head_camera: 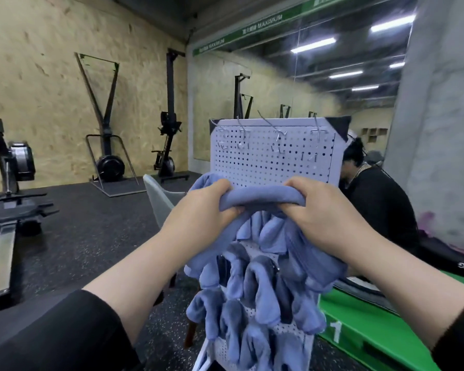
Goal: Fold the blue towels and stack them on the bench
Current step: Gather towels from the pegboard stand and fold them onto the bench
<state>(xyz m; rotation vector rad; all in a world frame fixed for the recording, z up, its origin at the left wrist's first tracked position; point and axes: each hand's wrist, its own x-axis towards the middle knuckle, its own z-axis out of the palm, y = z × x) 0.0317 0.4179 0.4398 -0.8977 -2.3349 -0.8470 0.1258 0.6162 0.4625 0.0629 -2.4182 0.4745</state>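
Black sleeves frame the bottom of the head view, and from them two bare forearms reach up to a blue towel (261, 199) held in front of a white pegboard rack (273, 153). Both hands grasp it: the left hand (202, 210) has its fingers curled round the bunched left end, the right hand (324, 207) is wrapped round the right end, and the cloth between them is rolled into a thick band while the rest sags below. More blue towels (255, 303) hang in crowded rows on the rack's lower hooks, touching the one being held.

The risks, as I judge them: the drooping part may snag on a wire hook (277, 135) or drag a neighbouring towel off its peg as it comes away; bunched as it is, the towel will need shaking flat before any fold lies square. No bench can be told for certain; a green padded platform (359, 330) lies just right of the rack and may be it.

Dark speckled rubber flooring (91, 236) covers the room. Chipboard walls, rowing and ski machines (107, 145), a grey chair (161, 202) behind the rack, a wall mirror and a concrete pillar surround it
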